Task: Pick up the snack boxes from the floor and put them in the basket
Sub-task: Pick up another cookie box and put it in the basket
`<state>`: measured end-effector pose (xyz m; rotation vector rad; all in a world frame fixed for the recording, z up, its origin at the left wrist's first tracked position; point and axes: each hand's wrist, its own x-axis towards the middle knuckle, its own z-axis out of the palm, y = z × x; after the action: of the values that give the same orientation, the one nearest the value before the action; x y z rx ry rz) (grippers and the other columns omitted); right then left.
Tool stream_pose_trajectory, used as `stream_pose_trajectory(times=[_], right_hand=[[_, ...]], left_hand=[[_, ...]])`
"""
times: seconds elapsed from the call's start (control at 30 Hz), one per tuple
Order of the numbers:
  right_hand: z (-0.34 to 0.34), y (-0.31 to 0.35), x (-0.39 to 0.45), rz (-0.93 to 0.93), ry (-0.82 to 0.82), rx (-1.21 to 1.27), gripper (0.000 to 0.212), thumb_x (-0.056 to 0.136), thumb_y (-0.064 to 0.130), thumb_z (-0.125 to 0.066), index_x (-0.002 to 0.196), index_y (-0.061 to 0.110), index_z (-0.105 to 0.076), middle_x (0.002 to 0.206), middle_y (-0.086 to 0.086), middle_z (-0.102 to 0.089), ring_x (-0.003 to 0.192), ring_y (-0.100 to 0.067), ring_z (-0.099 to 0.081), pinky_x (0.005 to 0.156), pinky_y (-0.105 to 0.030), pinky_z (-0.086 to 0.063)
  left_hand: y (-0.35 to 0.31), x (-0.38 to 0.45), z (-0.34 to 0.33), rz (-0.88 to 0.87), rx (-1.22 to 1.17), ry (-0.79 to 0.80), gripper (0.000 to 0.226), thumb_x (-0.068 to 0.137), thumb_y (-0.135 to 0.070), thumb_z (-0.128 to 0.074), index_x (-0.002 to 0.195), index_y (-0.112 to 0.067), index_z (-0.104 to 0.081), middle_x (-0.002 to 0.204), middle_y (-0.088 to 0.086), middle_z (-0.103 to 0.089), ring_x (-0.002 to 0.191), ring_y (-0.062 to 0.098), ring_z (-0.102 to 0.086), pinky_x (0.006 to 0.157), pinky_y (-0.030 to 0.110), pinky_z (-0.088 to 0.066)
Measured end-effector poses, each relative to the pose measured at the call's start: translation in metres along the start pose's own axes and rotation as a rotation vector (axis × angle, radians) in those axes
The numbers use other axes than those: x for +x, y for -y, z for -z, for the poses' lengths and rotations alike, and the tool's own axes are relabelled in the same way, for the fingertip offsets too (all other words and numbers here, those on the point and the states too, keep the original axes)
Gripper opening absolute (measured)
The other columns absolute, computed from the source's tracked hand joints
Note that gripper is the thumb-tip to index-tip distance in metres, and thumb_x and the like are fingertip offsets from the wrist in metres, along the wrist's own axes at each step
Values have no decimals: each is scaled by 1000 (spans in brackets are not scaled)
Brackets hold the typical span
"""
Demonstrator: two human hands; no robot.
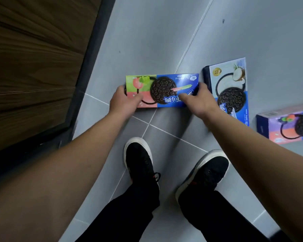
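A green, pink and blue cookie box lies flat over the grey tiled floor in front of my feet. My left hand grips its left end, thumb on the top face. My right hand grips its right end the same way. Just to the right, a pale blue coconut cookie box lies on the floor. A purple and blue cookie box lies at the right edge, partly cut off. No basket is in view.
A dark wood-grain panel with a dark grey base strip runs along the left side. My two black shoes stand on the grey tiles just below the held box.
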<state>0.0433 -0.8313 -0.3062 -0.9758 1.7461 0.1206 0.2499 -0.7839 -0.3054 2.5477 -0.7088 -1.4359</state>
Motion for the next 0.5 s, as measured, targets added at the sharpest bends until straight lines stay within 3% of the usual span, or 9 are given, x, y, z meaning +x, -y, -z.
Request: stream_pose_trajectory(times=[0.1, 0.17, 0.27, 0.37, 0.43, 0.5], right_hand=[[-7, -5, 9, -9, -29, 63, 50, 80, 28, -73, 125, 16, -53, 115, 2, -65, 103, -15, -61, 94, -26, -46], [-6, -9, -2, -11, -44, 75, 51, 77, 26, -74, 123, 16, -55, 114, 2, -66, 104, -17, -63, 97, -32, -48], [10, -9, -50, -21, -50, 112, 49, 78, 22, -73, 123, 18, -54, 104, 8, -64, 97, -14, -63, 95, -31, -50], [46, -3, -114, -13, -74, 136, 49, 81, 20, -70, 127, 18, -53, 93, 16, -60, 86, -8, -60, 86, -25, -47], [78, 3, -160, 7, -88, 98, 53, 81, 21, -69, 130, 17, -51, 101, 12, -63, 89, -9, -61, 87, -25, -45], [112, 11, -204, 50, -104, 49, 66, 80, 23, -70, 139, 16, -44, 118, 3, -60, 105, -16, -61, 95, -27, -44]], left_hand=[[5, 9, -9, -17, -33, -10, 36, 78, -29, -71, 112, -22, -62, 107, -3, -68, 95, 15, -63, 78, 24, -47], [7, 0, -7, -33, -66, -35, 43, 73, -32, -68, 114, -23, -62, 107, -3, -68, 97, 15, -64, 82, 28, -51], [9, -42, 8, 3, -180, -4, 50, 68, -34, -68, 117, -25, -60, 105, -7, -69, 96, 11, -66, 88, 35, -55], [-2, -102, 33, 48, -357, 68, 49, 70, -28, -74, 117, -28, -59, 102, -5, -72, 93, 12, -70, 83, 34, -57], [-19, -148, 54, 86, -432, 135, 44, 79, -22, -75, 119, -27, -57, 99, -2, -73, 89, 14, -71, 76, 32, -57], [-42, -193, 75, 136, -475, 186, 38, 84, -20, -73, 119, -26, -57, 98, -3, -73, 87, 15, -71, 76, 34, -58]])
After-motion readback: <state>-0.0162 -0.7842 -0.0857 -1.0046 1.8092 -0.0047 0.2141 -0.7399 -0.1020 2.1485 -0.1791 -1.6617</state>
